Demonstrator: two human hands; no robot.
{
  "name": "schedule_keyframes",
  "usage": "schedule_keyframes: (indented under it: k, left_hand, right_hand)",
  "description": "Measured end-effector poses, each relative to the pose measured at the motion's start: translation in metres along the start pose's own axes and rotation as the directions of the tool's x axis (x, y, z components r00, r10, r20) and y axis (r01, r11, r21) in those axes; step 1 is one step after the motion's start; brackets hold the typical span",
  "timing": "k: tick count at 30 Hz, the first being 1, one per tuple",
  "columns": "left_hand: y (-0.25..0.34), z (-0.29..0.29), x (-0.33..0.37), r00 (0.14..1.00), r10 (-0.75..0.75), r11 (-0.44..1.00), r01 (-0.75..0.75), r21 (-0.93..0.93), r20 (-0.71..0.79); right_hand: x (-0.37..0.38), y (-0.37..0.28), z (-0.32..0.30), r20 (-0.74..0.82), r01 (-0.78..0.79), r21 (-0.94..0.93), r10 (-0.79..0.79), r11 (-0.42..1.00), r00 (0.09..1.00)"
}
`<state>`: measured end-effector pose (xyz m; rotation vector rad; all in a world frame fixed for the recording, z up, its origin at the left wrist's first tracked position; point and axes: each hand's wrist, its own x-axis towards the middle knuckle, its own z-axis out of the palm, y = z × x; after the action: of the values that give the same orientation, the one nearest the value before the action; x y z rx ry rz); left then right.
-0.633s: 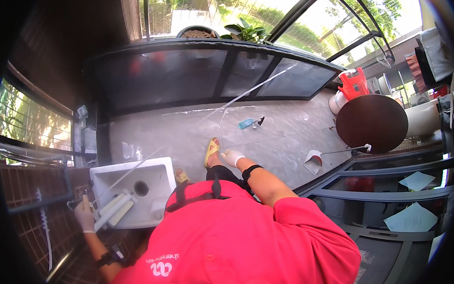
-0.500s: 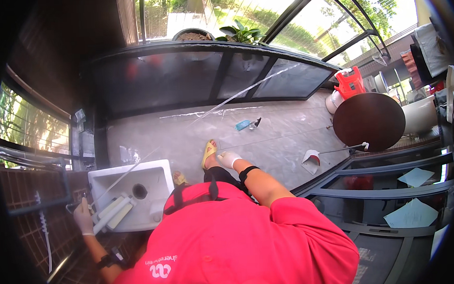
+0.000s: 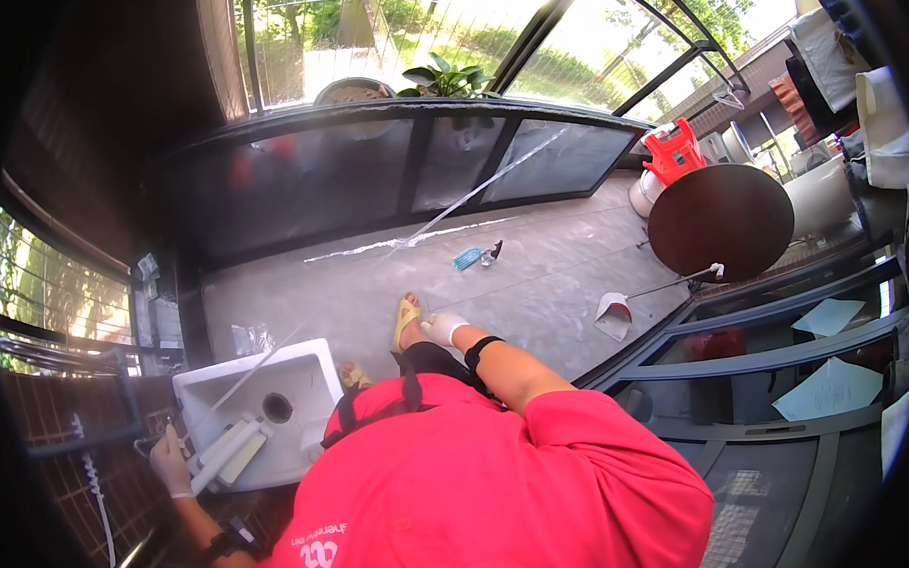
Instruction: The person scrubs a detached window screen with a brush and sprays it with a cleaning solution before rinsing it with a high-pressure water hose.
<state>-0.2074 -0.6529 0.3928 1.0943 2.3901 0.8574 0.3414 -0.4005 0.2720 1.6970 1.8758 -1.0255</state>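
Observation:
My left hand [image 3: 167,462], in a white glove, is raised at the left rim of a white sink [image 3: 322,367]. Its fingers are closed beside a thin metal loop [image 3: 146,447], but what they pinch is too small to make out. Long white bars [image 3: 228,448] lie in the sink, close to this hand, near the dark round drain [image 3: 277,407]. My right hand [image 3: 442,328], also gloved, hangs low beside my foot in a yellow sandal [image 3: 407,316]. Its fingers are curled in with nothing visible in them.
On the grey floor lies a blue and clear bottle [image 3: 468,258] with a black top. A long-handled dustpan [image 3: 613,315] stands to the right, by a round dark brown table [image 3: 723,223] and a red plastic chair [image 3: 674,152]. Glazed panels [image 3: 321,173] line the far side.
The view has turned slightly, so the floor and furniture sit a little further left. Both hands keep nearly the same places, the left by the sink and the right beside my foot.

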Motion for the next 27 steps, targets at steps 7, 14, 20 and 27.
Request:
schedule_keyframes:
  k: [7, 14, 20, 27]
  left_hand:
    - [-0.009, 0.002, 0.0, 0.999, 0.028, 1.0, -0.028, 0.013, -0.018]
    - [-0.008, 0.0, -0.003, 1.0, -0.004, 0.998, 0.003, -0.058, -0.015]
    - [-0.009, 0.0, 0.0, 0.999, -0.037, 0.993, 0.033, -0.111, -0.031]
    - [-0.029, -0.003, 0.005, 0.993, -0.115, 0.919, 0.092, -0.382, -0.036]
  right_hand:
    - [0.002, -0.003, 0.003, -0.002, -0.004, -0.019, 0.004, 1.0, 1.0]
    - [0.005, 0.003, 0.005, -0.008, 0.03, -0.031, -0.03, 0.999, 1.0]
    - [0.006, 0.0, 0.003, 0.004, 0.048, -0.089, -0.048, 0.995, 0.999]
    - [0.002, -0.011, 0.003, -0.089, 0.042, 0.028, -0.04, 0.999, 0.995]
